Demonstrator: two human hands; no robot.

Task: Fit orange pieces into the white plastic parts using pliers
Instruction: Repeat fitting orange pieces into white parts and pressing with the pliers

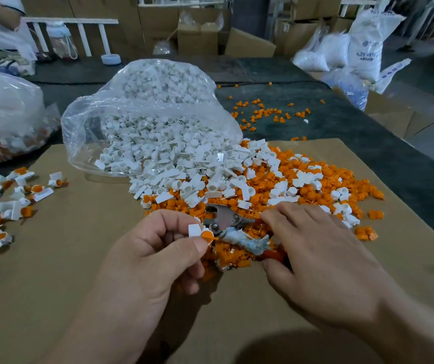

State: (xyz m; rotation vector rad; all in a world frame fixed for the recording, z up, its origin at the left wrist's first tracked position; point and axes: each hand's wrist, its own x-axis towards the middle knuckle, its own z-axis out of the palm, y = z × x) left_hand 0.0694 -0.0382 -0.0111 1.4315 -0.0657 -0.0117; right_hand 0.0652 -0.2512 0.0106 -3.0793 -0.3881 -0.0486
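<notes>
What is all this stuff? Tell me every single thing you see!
clear plastic bag: one, see-through, middle, lying open
small white plastic parts: many, white, spilling from that bag
small orange plastic pieces: many, orange, heaped at right, some scattered farther back
fitted white-and-orange parts: many, left edge
brown cardboard sheet: one, brown, under the piles
metal pliers with red handles: one, silver and red, centre
white part holding an orange piece: one, beside the pliers' head
second clear bag: one, far left
white sacks: several, back right
cardboard boxes: several, brown, back
left hand: pinches the white part
right hand: grips the pliers
</notes>
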